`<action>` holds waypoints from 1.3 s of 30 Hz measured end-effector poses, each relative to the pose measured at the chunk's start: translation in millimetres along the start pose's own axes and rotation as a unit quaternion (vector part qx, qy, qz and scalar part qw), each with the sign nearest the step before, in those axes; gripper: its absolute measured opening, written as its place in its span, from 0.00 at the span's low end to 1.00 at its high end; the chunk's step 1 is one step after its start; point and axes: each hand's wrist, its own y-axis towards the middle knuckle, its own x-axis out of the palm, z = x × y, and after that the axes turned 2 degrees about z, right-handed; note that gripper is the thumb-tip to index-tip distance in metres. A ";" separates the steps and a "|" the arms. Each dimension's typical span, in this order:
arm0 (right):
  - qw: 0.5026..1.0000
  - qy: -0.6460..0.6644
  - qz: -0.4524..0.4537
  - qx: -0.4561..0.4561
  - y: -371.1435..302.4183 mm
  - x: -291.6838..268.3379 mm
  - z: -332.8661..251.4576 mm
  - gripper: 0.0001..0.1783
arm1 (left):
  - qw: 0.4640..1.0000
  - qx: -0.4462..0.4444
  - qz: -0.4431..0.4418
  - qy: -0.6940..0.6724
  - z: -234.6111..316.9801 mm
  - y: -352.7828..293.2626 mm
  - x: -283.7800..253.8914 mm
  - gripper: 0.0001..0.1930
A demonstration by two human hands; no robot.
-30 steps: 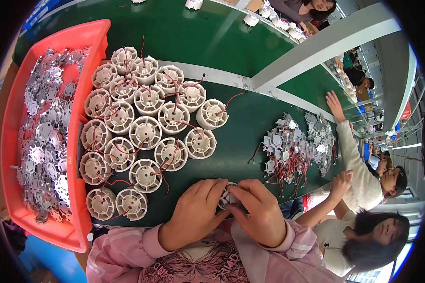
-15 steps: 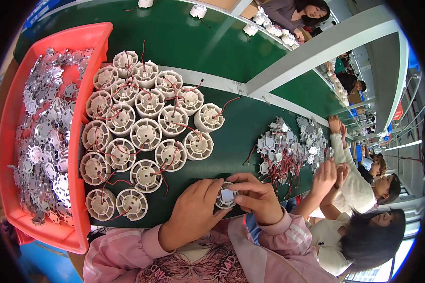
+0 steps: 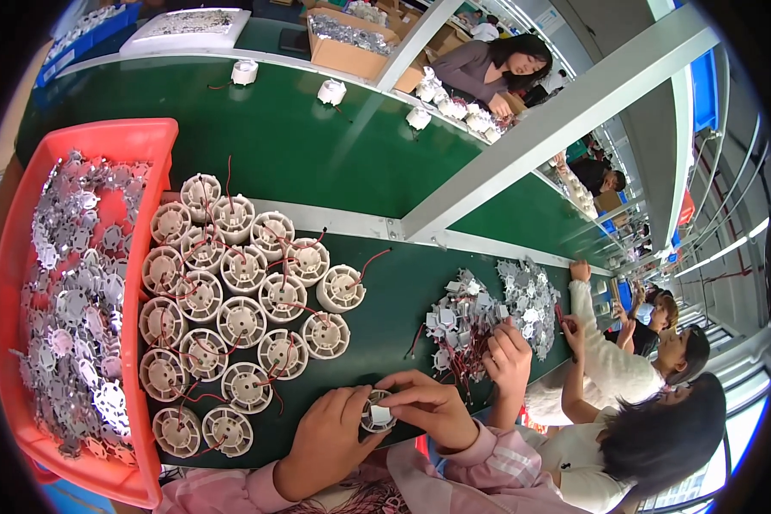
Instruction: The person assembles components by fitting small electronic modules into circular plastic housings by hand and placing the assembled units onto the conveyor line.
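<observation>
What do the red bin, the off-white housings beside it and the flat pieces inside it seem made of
Red bin: probably smooth plastic, evenly coloured throughout. Off-white housings: likely matte plastic, with moulded ribs. Flat pieces: apparently shiny metal, silvery with bright glints.

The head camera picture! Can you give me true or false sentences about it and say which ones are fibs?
1. The left hand is holding a round part. True.
2. The red tray is empty. False: silvery metal pieces lie in it.
3. White round cups stand on the green table. True.
4. The metal pile with red wires is left of the cups. False: it is right of them.
5. The right hand is at the round part. True.
</observation>
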 end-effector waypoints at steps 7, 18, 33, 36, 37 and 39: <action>0.994 -0.110 0.023 0.001 6.1 10.4 -17.9 0.15 | 1.000 -0.001 -0.020 0.004 -1.1 0.1 -1.4 0.29; 0.991 -0.030 0.118 -0.047 4.5 16.2 5.2 0.19 | 0.997 0.041 0.032 0.049 -0.3 0.0 0.8 0.31; 0.981 0.112 0.040 0.150 7.1 14.8 -1.8 0.10 | 0.996 -0.018 0.079 -0.024 5.5 -11.6 10.2 0.26; 0.975 0.115 0.020 0.188 10.5 3.6 10.8 0.16 | 0.999 0.001 0.043 -0.007 5.0 -7.8 8.0 0.26; 0.970 0.115 0.011 0.213 11.1 0.8 14.9 0.20 | 1.000 0.007 0.022 -0.002 6.2 -8.1 7.3 0.25; 0.972 0.104 0.006 0.209 15.0 -0.1 16.6 0.22 | 1.000 -0.004 0.013 -0.022 6.5 -3.3 2.2 0.24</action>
